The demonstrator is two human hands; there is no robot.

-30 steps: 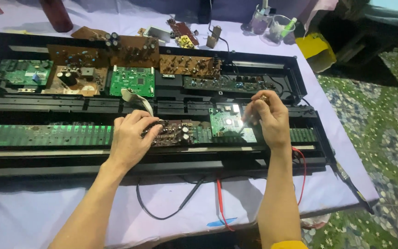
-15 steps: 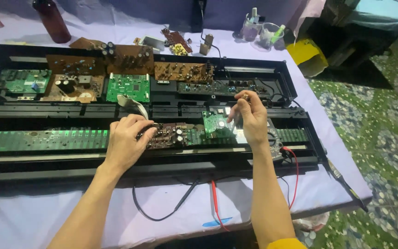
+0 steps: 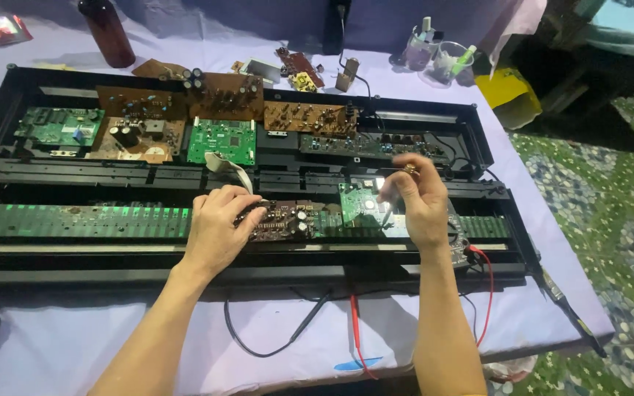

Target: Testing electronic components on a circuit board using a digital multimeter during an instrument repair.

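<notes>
A long black opened keyboard chassis lies across the table with several circuit boards inside. My left hand rests on a small dark board with capacitors at the middle of the chassis, fingers curled on its left end. My right hand hovers over a small green board just to the right. It pinches a thin metal tool whose tip points down at that board's right edge. A grey ribbon cable curves up behind my left hand.
A long green contact strip runs left of my hands. Brown and green boards fill the chassis's far half. Red and black probe leads lie on the purple cloth in front. A brown bottle and clear cups stand at the back.
My right hand has lifted slightly off the green board, still pinching the thin tool. My left hand stays on the dark board. The view has shifted a little.
</notes>
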